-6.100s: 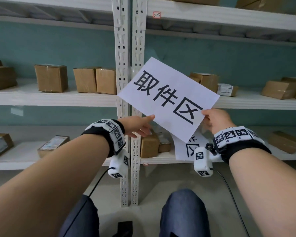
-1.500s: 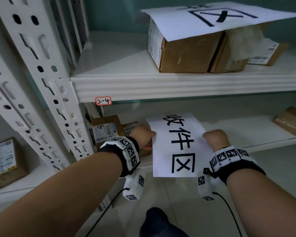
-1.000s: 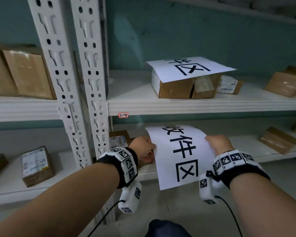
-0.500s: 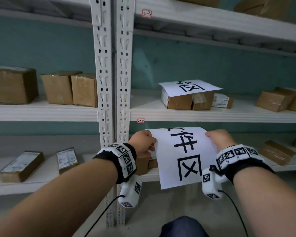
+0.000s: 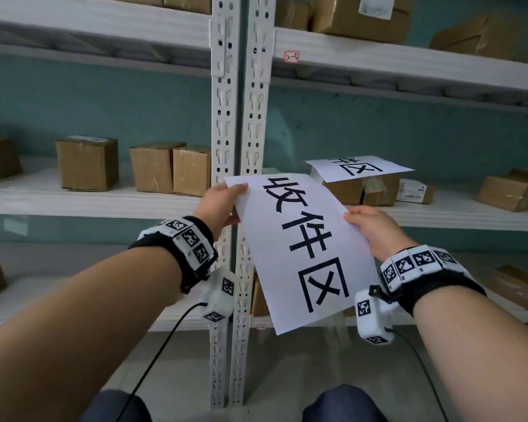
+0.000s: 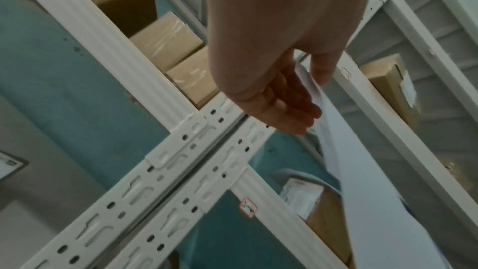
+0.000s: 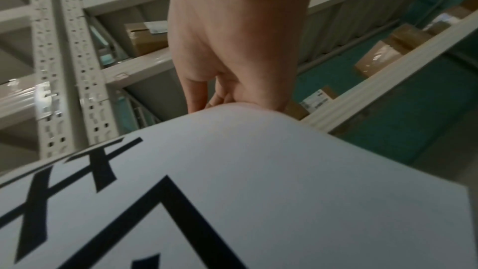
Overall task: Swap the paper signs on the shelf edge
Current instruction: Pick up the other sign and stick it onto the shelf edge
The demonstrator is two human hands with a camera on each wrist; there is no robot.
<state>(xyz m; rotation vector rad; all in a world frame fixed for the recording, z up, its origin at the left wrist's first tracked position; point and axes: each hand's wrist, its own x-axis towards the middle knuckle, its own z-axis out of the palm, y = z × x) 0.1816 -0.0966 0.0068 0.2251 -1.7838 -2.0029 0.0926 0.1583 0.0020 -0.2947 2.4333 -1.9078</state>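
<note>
I hold a white paper sign (image 5: 302, 251) with three large black characters upright before the shelf posts. My left hand (image 5: 223, 205) pinches its top left corner, thumb on the front. My right hand (image 5: 369, 226) grips its right edge. In the left wrist view the left hand (image 6: 292, 93) has the sheet (image 6: 362, 181) edge between thumb and fingers. In the right wrist view the right hand (image 7: 232, 81) holds the sign (image 7: 258, 191) at its bowed edge. A second white sign (image 5: 360, 167) lies flat on a brown box (image 5: 360, 190) on the middle shelf to the right.
Two white perforated posts (image 5: 238, 117) stand in the centre. The middle shelf (image 5: 89, 202) carries several cardboard boxes (image 5: 87, 162) on the left and more on the right (image 5: 512, 193). A small red label (image 5: 291, 57) sits on the upper shelf edge. Boxes also stand above and below.
The sign has risen from the lower shelf level up in front of the middle shelf, still held by both hands. The view has tilted upward, showing the upper shelf edge.
</note>
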